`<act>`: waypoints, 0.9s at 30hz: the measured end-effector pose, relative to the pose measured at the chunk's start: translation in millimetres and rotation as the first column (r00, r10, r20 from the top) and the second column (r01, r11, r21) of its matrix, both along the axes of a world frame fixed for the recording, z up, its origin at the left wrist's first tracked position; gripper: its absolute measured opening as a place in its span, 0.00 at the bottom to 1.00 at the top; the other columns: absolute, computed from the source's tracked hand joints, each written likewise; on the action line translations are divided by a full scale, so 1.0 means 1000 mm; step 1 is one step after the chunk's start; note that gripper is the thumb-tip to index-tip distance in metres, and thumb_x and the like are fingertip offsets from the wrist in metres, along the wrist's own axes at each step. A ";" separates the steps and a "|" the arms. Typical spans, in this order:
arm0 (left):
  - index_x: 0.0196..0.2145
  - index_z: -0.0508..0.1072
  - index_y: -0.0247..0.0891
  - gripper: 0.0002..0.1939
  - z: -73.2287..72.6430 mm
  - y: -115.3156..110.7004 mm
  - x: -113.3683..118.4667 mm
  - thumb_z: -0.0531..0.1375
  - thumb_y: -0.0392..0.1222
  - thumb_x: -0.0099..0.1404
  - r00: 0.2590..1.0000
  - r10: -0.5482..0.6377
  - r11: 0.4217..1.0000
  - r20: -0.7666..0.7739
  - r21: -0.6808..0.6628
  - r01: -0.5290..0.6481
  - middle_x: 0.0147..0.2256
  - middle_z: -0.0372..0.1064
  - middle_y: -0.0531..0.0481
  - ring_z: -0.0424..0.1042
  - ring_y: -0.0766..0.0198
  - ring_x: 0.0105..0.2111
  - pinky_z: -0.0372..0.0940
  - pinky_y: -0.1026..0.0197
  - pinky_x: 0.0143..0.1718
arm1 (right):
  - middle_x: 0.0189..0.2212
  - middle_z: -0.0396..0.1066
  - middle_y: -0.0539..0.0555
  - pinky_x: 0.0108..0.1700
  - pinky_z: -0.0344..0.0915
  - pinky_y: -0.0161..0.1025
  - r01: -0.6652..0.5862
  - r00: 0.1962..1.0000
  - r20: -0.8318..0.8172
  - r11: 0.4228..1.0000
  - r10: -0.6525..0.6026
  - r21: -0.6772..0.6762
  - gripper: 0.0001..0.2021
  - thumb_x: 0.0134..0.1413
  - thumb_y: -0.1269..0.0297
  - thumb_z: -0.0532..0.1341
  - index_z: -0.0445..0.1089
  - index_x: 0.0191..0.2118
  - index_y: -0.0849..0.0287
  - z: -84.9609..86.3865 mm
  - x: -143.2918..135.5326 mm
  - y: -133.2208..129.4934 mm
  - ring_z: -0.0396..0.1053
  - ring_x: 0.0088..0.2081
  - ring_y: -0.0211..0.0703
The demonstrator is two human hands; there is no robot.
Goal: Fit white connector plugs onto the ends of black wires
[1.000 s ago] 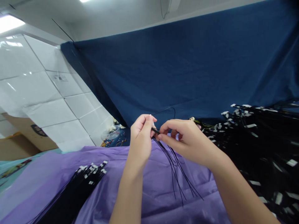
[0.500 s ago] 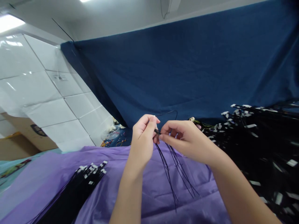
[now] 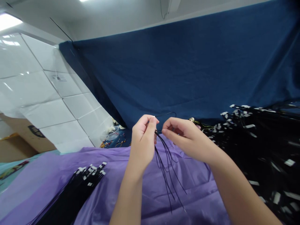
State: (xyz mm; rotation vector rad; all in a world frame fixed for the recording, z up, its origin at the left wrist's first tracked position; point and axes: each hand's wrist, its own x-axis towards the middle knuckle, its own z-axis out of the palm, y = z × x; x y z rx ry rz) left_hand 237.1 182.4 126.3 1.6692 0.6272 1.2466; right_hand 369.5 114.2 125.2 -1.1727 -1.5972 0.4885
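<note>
Head view. Nearest, a bundle of black strands (image 3: pixel 72 197) lies at the near left corner of the purple sheet (image 3: pixel 197 178), its white tags (image 3: pixel 93 168) pointing toward the far edge; no writing can be made out on them. Above the middle of the sheet, the loose black cords (image 3: pixel 161 138) fan downward toward the near edge from the person's grasp. The left hand (image 3: pixel 142 137) is closed on their upper ends, the thumb pressed on the curled fingers, with a small white tip (image 3: pixel 154 117) showing above the thumb. The right hand (image 3: pixel 184 133), just beside it, is half curled; its thumb and forefinger pinch a strand of the same cords, and a thin loop rises behind both hands. Along the right edge of the sheet spreads a dark heap (image 3: pixel 234 156) with many white tags, too blurred to read. Beyond the far edge stands a clear container (image 3: pixel 110 135). Farther left, a cardboard box (image 3: pixel 20 132) bears a dark oval mark (image 3: pixel 36 131) with illegible pale lettering. Stacked white boxes (image 3: pixel 56 109) carry one printed label (image 3: pixel 59 77), too small to read. A blue curtain (image 3: pixel 164 72) hangs at the back.
</note>
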 end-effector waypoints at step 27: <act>0.31 0.68 0.38 0.13 0.005 0.016 -0.013 0.58 0.50 0.64 0.973 0.231 0.971 0.027 0.060 -0.232 0.19 0.51 0.58 0.53 0.73 0.17 0.55 0.68 0.18 | 0.39 0.63 0.52 0.24 0.49 0.37 0.031 0.735 -0.670 0.980 0.110 0.195 0.21 0.67 0.54 0.35 0.63 0.48 0.46 0.006 0.053 -0.009 0.47 0.22 0.36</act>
